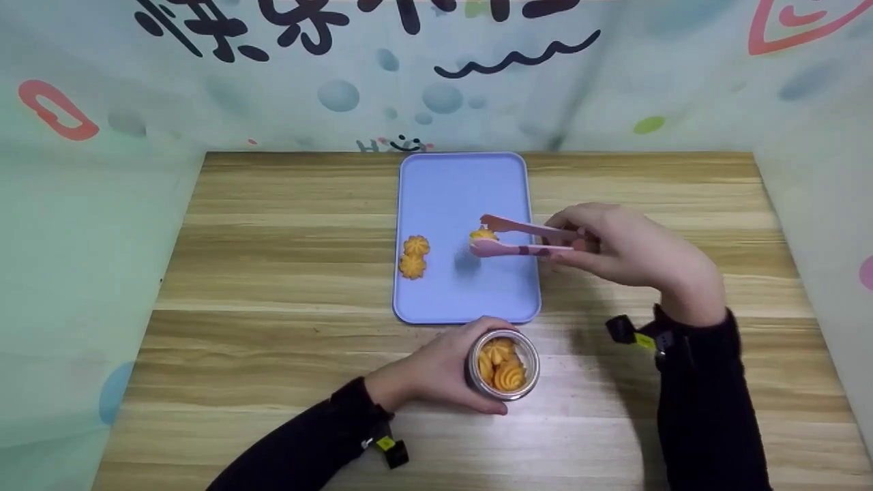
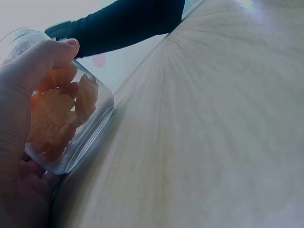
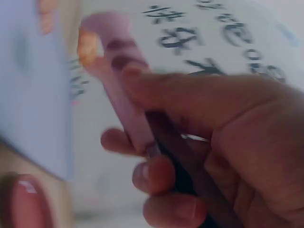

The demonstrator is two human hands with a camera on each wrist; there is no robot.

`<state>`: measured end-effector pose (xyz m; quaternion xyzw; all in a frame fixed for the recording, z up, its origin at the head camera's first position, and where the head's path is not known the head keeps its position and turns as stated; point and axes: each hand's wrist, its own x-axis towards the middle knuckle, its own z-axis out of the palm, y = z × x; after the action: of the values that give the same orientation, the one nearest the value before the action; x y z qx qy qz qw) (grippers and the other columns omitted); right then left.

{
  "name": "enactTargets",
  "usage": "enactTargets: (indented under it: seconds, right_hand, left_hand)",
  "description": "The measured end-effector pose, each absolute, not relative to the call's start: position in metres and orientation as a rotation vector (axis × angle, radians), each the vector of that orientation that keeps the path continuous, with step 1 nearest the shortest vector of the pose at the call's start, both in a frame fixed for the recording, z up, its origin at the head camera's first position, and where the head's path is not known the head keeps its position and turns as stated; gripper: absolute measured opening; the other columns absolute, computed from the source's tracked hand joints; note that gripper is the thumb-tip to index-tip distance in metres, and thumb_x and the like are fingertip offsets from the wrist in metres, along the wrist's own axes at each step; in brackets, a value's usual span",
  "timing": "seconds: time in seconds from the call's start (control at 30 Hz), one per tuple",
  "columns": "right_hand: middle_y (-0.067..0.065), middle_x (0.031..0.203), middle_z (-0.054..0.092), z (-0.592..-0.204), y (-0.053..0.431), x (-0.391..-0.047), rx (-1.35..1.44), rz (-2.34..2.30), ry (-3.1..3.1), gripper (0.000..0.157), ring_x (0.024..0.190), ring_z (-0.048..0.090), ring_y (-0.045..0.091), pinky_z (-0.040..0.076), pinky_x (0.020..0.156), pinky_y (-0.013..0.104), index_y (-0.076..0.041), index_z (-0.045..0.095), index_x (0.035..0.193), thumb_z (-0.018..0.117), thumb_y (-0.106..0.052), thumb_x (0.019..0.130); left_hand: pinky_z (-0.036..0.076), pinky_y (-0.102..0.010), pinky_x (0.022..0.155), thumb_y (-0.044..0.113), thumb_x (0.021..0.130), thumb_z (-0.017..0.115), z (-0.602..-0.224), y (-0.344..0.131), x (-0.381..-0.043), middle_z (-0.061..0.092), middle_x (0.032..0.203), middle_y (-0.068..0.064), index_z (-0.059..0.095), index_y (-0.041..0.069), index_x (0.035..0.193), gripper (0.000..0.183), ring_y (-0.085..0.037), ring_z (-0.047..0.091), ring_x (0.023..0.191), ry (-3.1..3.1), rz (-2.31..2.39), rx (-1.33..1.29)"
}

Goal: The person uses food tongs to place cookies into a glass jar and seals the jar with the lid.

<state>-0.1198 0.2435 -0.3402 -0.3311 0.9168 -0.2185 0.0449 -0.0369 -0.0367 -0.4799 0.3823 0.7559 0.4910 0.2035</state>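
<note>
My right hand grips a pair of pink tongs above the right half of a blue tray. Between the tong tips is a small golden piped cookie, held over the tray, its shadow below; the right wrist view also shows this cookie. My left hand wraps around a clear lidless jar just in front of the tray. Several swirled cookies lie inside the jar. In the left wrist view the jar appears tilted, thumb across its side.
Two cookies, one touching the other, lie along the tray's left edge. Under everything is a wood-grain table. A printed cloth with dark lettering hangs behind the table and at both sides.
</note>
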Motion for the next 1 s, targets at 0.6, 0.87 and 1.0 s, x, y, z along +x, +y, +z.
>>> enactTargets:
  seconds: [0.6,0.87,1.0]
  right_hand:
    - [-0.024,0.086,0.055,-0.269,0.248,-0.024,-1.145,-0.618,2.713,0.027,0.059,0.045,-0.008,0.037,0.055,0.006,-0.036,0.061,0.109,0.071,-0.036,0.084]
    - [-0.025,0.088,0.058,-0.274,0.238,-0.01,-1.037,-0.391,2.8,0.025,0.068,0.049,-0.006,0.046,0.062,0.019,-0.036,0.064,0.102,0.073,-0.043,0.08]
    - [-0.024,0.088,0.059,-0.273,0.234,-0.006,-0.965,-0.339,2.828,0.025,0.07,0.052,-0.005,0.048,0.063,0.023,-0.036,0.065,0.101,0.075,-0.041,0.078]
  left_hand:
    - [0.043,-0.028,0.105,0.058,0.056,0.084,-0.482,-0.037,-0.036,0.052,0.126,0.018,0.032,0.036,0.137,0.099,-0.002,0.052,0.117,2.122,1.346,1.098]
    - [0.045,-0.028,0.102,0.058,0.056,0.084,-0.481,-0.037,-0.036,0.053,0.124,0.019,0.031,0.04,0.137,0.098,-0.002,0.053,0.115,2.101,1.36,1.054]
    - [0.044,-0.028,0.103,0.056,0.057,0.085,-0.476,-0.037,-0.036,0.053,0.126,0.018,0.031,0.039,0.137,0.098,-0.003,0.053,0.116,2.09,1.365,1.055]
